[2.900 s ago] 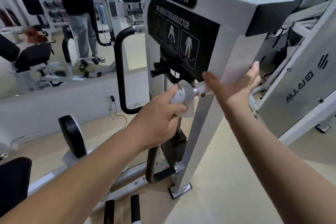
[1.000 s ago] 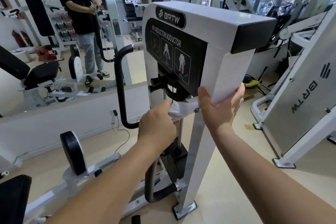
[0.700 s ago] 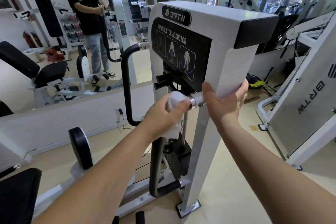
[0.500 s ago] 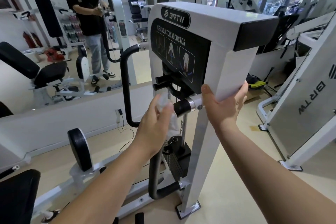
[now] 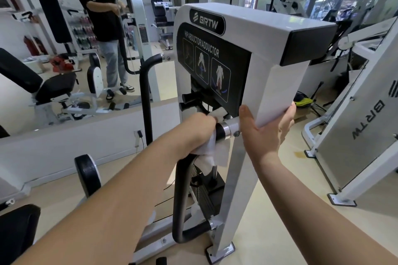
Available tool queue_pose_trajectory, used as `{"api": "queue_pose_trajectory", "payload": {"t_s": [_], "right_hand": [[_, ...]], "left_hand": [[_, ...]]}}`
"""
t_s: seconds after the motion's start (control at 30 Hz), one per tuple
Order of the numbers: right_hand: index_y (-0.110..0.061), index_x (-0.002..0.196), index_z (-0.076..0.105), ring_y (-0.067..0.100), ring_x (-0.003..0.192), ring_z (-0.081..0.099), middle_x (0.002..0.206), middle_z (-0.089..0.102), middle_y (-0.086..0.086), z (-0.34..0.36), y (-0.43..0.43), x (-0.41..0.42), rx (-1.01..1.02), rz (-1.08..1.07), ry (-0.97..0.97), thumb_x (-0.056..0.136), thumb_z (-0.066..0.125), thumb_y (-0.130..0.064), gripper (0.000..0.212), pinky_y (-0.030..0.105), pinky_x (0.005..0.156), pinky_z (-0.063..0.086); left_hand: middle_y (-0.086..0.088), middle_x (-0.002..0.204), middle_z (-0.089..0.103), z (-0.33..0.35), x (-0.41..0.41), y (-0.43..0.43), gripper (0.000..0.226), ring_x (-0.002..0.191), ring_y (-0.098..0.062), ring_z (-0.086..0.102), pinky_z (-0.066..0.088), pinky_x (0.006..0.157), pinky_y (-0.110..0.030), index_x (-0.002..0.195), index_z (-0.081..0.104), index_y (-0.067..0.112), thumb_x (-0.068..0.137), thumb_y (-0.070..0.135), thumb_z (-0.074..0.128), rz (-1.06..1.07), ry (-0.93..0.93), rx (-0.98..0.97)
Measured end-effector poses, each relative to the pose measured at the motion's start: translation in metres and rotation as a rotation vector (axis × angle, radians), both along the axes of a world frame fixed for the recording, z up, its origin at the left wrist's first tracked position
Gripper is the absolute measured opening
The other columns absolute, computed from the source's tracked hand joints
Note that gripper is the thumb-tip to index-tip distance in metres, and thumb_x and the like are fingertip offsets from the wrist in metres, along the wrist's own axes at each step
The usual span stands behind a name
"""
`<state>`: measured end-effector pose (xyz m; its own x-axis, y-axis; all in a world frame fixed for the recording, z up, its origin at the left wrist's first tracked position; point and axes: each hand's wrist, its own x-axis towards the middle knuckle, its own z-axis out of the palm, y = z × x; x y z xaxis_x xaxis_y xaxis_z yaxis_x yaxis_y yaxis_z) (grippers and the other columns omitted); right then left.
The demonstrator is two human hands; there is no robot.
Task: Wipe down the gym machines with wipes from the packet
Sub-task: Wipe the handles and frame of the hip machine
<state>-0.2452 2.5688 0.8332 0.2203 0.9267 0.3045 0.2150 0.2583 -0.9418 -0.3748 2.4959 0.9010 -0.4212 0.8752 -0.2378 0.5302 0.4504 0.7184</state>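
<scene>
A white hip abductor/adductor machine [image 5: 277,84] with a black instruction panel stands right in front of me. My left hand [image 5: 195,133] is shut on a white wipe [image 5: 212,153], wrapped around the black handle [image 5: 220,131] where it meets its chrome collar. The wipe's loose end hangs below my fist. My right hand [image 5: 267,133] grips the lower edge of the machine's white housing, thumb on the front, fingers behind. The wipe packet is not in view.
A black curved bar [image 5: 144,101] rises on the left of the machine. A mirror wall on the left reflects a person [image 5: 103,26] and benches. Another white machine [image 5: 366,127] stands close on the right. A black roller pad [image 5: 88,173] sits low left.
My left hand had lifted off the black handle with the wipe; now it has closed around the handle again, nearer the chrome collar. My right hand has stayed on the housing.
</scene>
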Motion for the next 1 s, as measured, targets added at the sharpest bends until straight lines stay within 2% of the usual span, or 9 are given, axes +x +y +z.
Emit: {"api": "queue_pose_trajectory", "payload": {"t_s": [0.1, 0.23, 0.37, 0.5, 0.57, 0.7, 0.8, 0.87, 1.0], "right_hand": [[-0.032, 0.158, 0.007, 0.025, 0.134, 0.037, 0.133, 0.03, -0.009, 0.001, 0.0, 0.001, 0.002, -0.001, -0.016, 0.069, 0.074, -0.068, 0.117, 0.056, 0.117, 0.033], [-0.032, 0.158, 0.006, 0.022, 0.133, 0.036, 0.13, 0.027, -0.013, 0.001, 0.001, 0.002, -0.004, 0.018, -0.012, 0.07, 0.076, -0.065, 0.117, 0.054, 0.118, 0.032], [-0.032, 0.157, 0.007, 0.024, 0.134, 0.036, 0.133, 0.03, -0.01, -0.001, 0.001, 0.001, 0.007, 0.004, -0.002, 0.068, 0.073, -0.068, 0.117, 0.056, 0.117, 0.032], [-0.032, 0.157, 0.006, 0.026, 0.135, 0.035, 0.138, 0.033, -0.005, -0.003, 0.002, -0.001, 0.023, -0.008, -0.01, 0.066, 0.07, -0.072, 0.118, 0.057, 0.116, 0.032], [-0.033, 0.157, 0.005, 0.025, 0.134, 0.035, 0.137, 0.033, -0.006, -0.002, 0.002, -0.001, 0.014, 0.003, -0.01, 0.067, 0.07, -0.072, 0.118, 0.056, 0.117, 0.032], [-0.031, 0.157, 0.007, 0.024, 0.132, 0.036, 0.132, 0.032, -0.006, 0.002, 0.001, 0.003, 0.008, 0.014, -0.02, 0.067, 0.073, -0.068, 0.118, 0.054, 0.117, 0.032], [-0.03, 0.158, 0.007, 0.02, 0.128, 0.036, 0.13, 0.03, -0.009, 0.004, -0.001, 0.004, -0.019, 0.035, -0.014, 0.068, 0.075, -0.065, 0.118, 0.051, 0.118, 0.032], [-0.031, 0.158, 0.009, 0.021, 0.13, 0.037, 0.131, 0.031, -0.01, 0.004, -0.001, 0.005, -0.022, 0.036, 0.0, 0.067, 0.076, -0.066, 0.119, 0.051, 0.117, 0.034], [-0.03, 0.158, 0.011, 0.015, 0.124, 0.036, 0.129, 0.03, -0.012, 0.001, 0.002, 0.004, -0.018, 0.023, 0.025, 0.068, 0.078, -0.063, 0.117, 0.047, 0.116, 0.035]], "left_hand": [[-0.023, 0.137, 0.061, 0.006, -0.002, 0.013, 0.038, 0.126, -0.039, 0.058, 0.05, 0.093, -0.04, 0.13, 0.061, -0.005, 0.104, 0.018, 0.047, -0.033, -0.19, 0.018], [-0.009, 0.099, 0.064, -0.03, 0.008, -0.017, 0.022, 0.092, -0.035, 0.059, 0.05, 0.077, -0.041, 0.098, 0.056, 0.014, 0.103, 0.023, 0.038, 0.036, 0.303, 0.293], [0.003, 0.1, 0.064, -0.061, 0.029, -0.057, 0.043, 0.09, -0.023, 0.057, 0.048, 0.074, -0.036, 0.123, 0.064, 0.015, 0.103, 0.033, 0.03, 0.163, 0.423, 0.656], [-0.004, 0.094, 0.059, -0.029, 0.014, -0.02, 0.021, 0.091, -0.033, 0.061, 0.052, 0.075, -0.04, 0.096, 0.056, 0.014, 0.101, 0.028, 0.042, 0.07, 0.175, 0.315], [-0.012, 0.103, 0.06, -0.006, 0.004, 0.01, 0.016, 0.106, -0.037, 0.061, 0.053, 0.084, -0.038, 0.101, 0.057, 0.008, 0.101, 0.023, 0.053, -0.07, 0.117, 0.055], [0.001, 0.08, 0.052, 0.01, -0.002, 0.021, 0.036, 0.084, -0.026, 0.055, 0.045, 0.065, -0.03, 0.077, 0.049, 0.018, 0.108, 0.034, 0.042, -0.136, -0.105, 0.041], [-0.012, 0.088, 0.063, -0.008, 0.008, -0.004, 0.04, 0.083, -0.033, 0.061, 0.052, 0.073, -0.041, 0.087, 0.053, 0.015, 0.111, 0.038, 0.029, -0.162, 0.279, 0.153], [-0.003, 0.086, 0.06, -0.039, 0.012, -0.027, 0.036, 0.075, -0.024, 0.056, 0.046, 0.067, -0.038, 0.092, 0.056, 0.021, 0.11, 0.036, 0.029, -0.059, 0.561, 0.418], [0.001, 0.107, 0.063, -0.071, 0.017, -0.054, 0.044, 0.092, -0.021, 0.055, 0.045, 0.076, -0.033, 0.131, 0.059, 0.015, 0.103, 0.034, 0.03, -0.039, 0.649, 0.646]]}}
